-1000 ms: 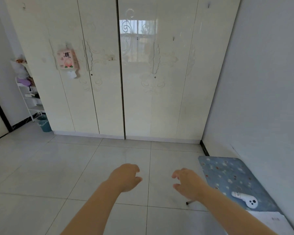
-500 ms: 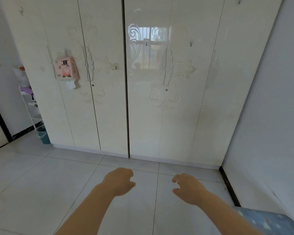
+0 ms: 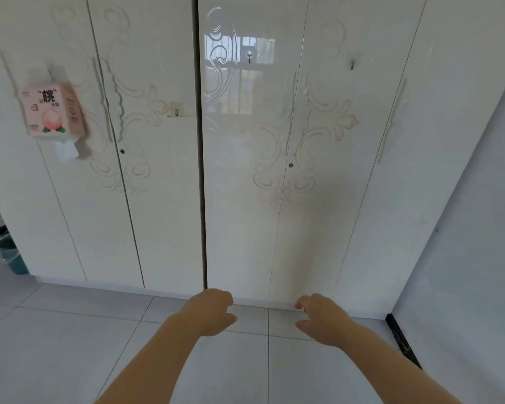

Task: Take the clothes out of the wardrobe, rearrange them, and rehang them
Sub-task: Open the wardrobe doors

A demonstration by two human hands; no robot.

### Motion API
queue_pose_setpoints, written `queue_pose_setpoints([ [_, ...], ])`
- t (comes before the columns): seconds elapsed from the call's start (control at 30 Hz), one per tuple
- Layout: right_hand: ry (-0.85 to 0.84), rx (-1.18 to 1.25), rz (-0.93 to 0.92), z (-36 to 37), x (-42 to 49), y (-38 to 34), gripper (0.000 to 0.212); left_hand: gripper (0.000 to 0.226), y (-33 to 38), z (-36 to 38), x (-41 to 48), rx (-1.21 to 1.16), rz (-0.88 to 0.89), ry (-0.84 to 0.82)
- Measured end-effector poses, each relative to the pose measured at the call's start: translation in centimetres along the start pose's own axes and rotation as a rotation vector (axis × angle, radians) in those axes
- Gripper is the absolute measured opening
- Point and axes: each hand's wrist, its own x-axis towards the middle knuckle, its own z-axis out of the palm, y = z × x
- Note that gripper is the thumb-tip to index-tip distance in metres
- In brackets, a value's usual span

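Note:
A tall glossy cream wardrobe (image 3: 245,199) with carved scroll patterns fills the view, all its doors closed. Long vertical handles run beside the door seams, one (image 3: 290,112) on the right pair. No clothes are visible. My left hand (image 3: 212,312) hangs in front of the wardrobe's base near the centre seam, fingers loosely curled and holding nothing. My right hand (image 3: 321,322) is beside it to the right, fingers loosely curled, also holding nothing. Neither hand touches the doors.
A pink tissue box (image 3: 53,112) hangs on the left door. A small hook (image 3: 176,110) sticks near the centre seam. A teal bin (image 3: 12,258) stands at the left edge. A grey wall (image 3: 464,258) closes the right side. White floor tiles (image 3: 70,345) lie below.
The view has moved closer to the wardrobe, which now fills the frame. The blue patterned surface at lower right has left the view. Both hands stay loosely curled and held out in front.

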Motion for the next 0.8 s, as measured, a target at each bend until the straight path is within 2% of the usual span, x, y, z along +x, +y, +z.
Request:
queue_pose_setpoints([
  [0.17,0.024,0.031,0.030,-2.9,8.8,-1.6,0.042,0.047,-3.3,-5.7,9.2,0.059,0.056,0.018],
  [0.43,0.018,0.052,0.059,-5.8,22.9,0.0,0.044,0.048,-5.2,-10.3,23.9,0.077,0.124,-0.012],
  [0.63,0.035,0.047,0.072,-10.3,34.1,3.0,0.043,0.048,-3.9,-15.5,35.9,0.123,0.148,-0.025],
  [0.8,0.095,0.031,0.095,-15.9,41.8,5.2,0.043,0.046,-1.9,-20.6,44.3,0.086,0.194,0.090],
])
